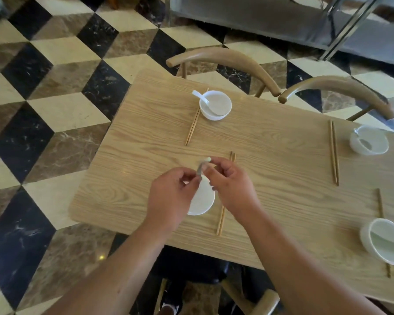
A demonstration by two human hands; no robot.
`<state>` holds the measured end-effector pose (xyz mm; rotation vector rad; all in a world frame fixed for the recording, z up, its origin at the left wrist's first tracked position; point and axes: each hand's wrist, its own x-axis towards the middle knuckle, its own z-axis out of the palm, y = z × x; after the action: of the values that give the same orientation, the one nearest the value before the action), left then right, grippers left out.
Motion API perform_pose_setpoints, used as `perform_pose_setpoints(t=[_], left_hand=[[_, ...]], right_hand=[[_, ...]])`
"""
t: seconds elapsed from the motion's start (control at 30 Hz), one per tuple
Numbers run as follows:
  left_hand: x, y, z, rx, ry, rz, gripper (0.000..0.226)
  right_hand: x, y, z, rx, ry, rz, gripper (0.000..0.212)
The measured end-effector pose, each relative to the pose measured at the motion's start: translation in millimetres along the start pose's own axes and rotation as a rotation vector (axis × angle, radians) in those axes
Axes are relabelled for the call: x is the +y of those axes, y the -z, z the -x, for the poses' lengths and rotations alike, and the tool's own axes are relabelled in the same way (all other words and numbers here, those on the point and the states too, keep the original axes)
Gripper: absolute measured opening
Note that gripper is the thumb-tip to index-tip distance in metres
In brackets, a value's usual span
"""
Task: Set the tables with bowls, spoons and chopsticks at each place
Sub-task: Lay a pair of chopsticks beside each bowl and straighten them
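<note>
Both hands hover over the near-left white bowl on the wooden table. My left hand and my right hand pinch a small white spoon between their fingertips, just above the bowl's far rim. A pair of chopsticks lies to the right of this bowl, partly under my right hand. The far-left bowl holds a white spoon, with chopsticks to its left.
At the right stand two more white bowls, the far one with chopsticks to its left, the near one lying over chopsticks. Two wooden chairs line the far side. A steel rack stands beyond.
</note>
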<state>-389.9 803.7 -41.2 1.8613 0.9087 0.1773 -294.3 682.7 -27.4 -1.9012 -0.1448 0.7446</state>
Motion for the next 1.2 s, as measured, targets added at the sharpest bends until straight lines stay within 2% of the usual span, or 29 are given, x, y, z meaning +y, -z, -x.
perform_pose_setpoints(t=[0.07, 0.17, 0.4, 0.5, 0.63, 0.7, 0.77, 0.8, 0.87, 0.9, 0.97, 1.07, 1.2], left_hand=[[-0.4, -6.8, 9.4, -0.041, -0.155, -0.256, 0.012], [-10.6, -16.2, 12.1, -0.037, -0.277, -0.474, 0.016], [-33.8, -38.7, 15.7, -0.151, -0.348, -0.757, 0.032], [-40.6, -42.9, 18.0, -0.15, -0.348, -0.771, 0.031], [-50.1, -46.3, 17.5, -0.123, -0.374, -0.712, 0.023], [-57.4, -42.1, 15.8, -0.01, -0.442, -0.637, 0.013], [-67.2, -35.6, 16.5, 0.172, -0.467, -0.541, 0.027], [-69.8, -30.6, 16.9, 0.211, -0.388, -0.468, 0.035], [-71.3, -21.3, 15.3, 0.202, -0.106, -0.32, 0.049], [-70.4, -17.7, 13.6, 0.147, 0.039, -0.269, 0.056], [-66.2, -12.3, 7.4, 0.012, 0.214, -0.141, 0.06], [-60.1, -10.7, -0.5, -0.11, 0.386, 0.177, 0.047], [-61.6, -8.2, -2.3, -0.13, 0.426, 0.239, 0.05]], right_hand=[[3.5, 10.4, 5.7, -0.015, -0.054, -0.127, 0.018], [15.4, 12.0, 11.8, 0.003, -0.104, -0.17, 0.012], [49.0, 14.6, 13.2, -0.023, -0.201, 0.086, 0.009], [53.5, 14.3, 8.1, -0.054, -0.204, 0.19, 0.008], [57.8, 13.8, 4.8, -0.056, -0.189, 0.21, 0.01], [62.7, 12.3, 5.0, -0.055, -0.195, 0.206, 0.013], [67.7, 10.4, 6.2, -0.036, -0.202, 0.21, 0.012], [70.2, 9.7, 5.9, -0.028, -0.21, 0.207, 0.011], [70.5, 8.4, 5.4, -0.033, -0.24, 0.203, 0.012], [69.0, 7.8, 4.6, -0.042, -0.26, 0.194, 0.013], [65.4, 6.8, 1.7, -0.058, -0.282, 0.169, 0.011], [60.1, 6.9, -2.1, -0.068, -0.273, 0.193, 0.011], [59.5, 10.2, -1.5, -0.092, -0.301, 0.204, 0.02]])
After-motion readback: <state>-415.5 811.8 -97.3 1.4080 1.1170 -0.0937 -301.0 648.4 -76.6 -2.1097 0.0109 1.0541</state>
